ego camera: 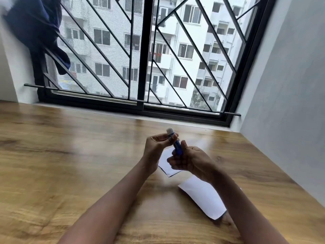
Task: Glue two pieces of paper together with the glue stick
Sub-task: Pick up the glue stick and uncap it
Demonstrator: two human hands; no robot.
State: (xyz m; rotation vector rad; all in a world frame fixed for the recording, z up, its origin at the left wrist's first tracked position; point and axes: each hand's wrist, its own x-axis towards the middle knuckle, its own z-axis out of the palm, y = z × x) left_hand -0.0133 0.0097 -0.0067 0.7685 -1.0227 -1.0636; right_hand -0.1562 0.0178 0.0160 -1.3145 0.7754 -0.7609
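From the head camera I see both hands raised just above the bench (70, 155), working one glue stick (176, 144) between them. My left hand (155, 147) has its grip pinched on the upper end, thumb and fingertips closed around the pale cap or tip at the top. My right hand (189, 160) has its grip wrapped on the blue lower barrel, thumb pressed along its side. The stick tilts, its pale end leaning away and to the left. I cannot tell from here whether the cap is on or already off, since motion blur softens that end.

Two pieces of paper lie flat on the bench. The far paper (167, 164) sits directly under my hands, partly hidden by them. The near paper (204, 198) lies closer to me, under my right forearm, just apart from the first.

What could go wrong, in my judgement: if the cap comes free with a jerk it may slip from the left pinch and roll across the smooth top. My right forearm hangs low over the near paper and could drag or crease it. Too much glue wound out could snap or smear.

The stick is a small hard plastic cylinder, glossy blue. The papers are thin, white, matte and rectangular, with slightly uneven cut edges. The bench is wood-grain laminate, slick and reflective.
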